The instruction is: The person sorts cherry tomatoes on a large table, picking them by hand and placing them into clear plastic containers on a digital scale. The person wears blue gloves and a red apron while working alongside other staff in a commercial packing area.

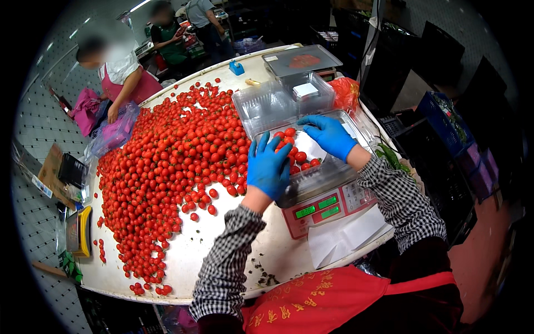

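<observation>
Cherry tomatoes (301, 157) sit in a clear plastic container (328, 168) on a red and white digital scale (300, 220) with lit green displays. My left hand (268, 170), in a blue glove, is at the container's left side, its fingers spread and their tips beside the tomatoes. My right hand (332, 138), gloved the same way, reaches over the container's far right part with fingers stretched to the left. Nothing shows in its grasp. A large heap of cherry tomatoes (178, 145) covers the table left of my left hand.
Stacked clear plastic containers (264, 106) stand beyond the scale, near a grey lidded box (303, 58). White paper (347, 236) lies in front of the scale on the white table (222, 250). A person in a pink apron (125, 80) works at the far left; others stand behind.
</observation>
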`<state>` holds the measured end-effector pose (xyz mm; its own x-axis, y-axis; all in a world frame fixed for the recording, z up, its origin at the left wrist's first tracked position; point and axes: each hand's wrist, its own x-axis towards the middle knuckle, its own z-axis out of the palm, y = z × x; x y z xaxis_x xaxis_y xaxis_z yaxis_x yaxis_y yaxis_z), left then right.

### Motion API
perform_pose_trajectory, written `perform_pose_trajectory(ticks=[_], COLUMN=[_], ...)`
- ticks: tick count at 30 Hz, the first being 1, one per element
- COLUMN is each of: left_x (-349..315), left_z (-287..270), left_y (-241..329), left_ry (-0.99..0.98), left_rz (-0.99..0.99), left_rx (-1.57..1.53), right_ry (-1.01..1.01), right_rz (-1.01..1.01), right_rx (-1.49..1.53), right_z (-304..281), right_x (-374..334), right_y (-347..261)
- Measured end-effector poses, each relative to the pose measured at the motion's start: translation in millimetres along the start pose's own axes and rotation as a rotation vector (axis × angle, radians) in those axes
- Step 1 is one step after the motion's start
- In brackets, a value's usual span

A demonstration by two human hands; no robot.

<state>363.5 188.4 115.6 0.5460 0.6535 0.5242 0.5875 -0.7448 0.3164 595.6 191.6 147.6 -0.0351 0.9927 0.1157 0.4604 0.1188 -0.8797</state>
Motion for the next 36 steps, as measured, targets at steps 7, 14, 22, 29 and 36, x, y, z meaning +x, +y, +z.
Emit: perform_pose_trajectory(ticks=[7,14,22,29,36], left_x=[66,75,68,69,69], left_z=[26,41,56,55,52], left_y=[-9,-17,-19,-15,-13], left_ry=[-0.489,-0.476,-0.316,-0.336,-0.331], left_rz=[-0.026,0.061,0.061,0.040,0.013], left_rx=[0.249,0.376,0.255,0.289,0.292], right_ry=[-0.165,-0.175,-0.125,-0.209,-0.123], right_rz=[-0.393,-0.484,-0.358,-0.408,-0.421], right_rx=[-0.964,-0.931,-0.717,-1.071,-0.771], right_z=[-21,-7,-9,-19,-9], right_x=[-27,-37,-32,-31,-30], right_y=[15,18,21,11,21])
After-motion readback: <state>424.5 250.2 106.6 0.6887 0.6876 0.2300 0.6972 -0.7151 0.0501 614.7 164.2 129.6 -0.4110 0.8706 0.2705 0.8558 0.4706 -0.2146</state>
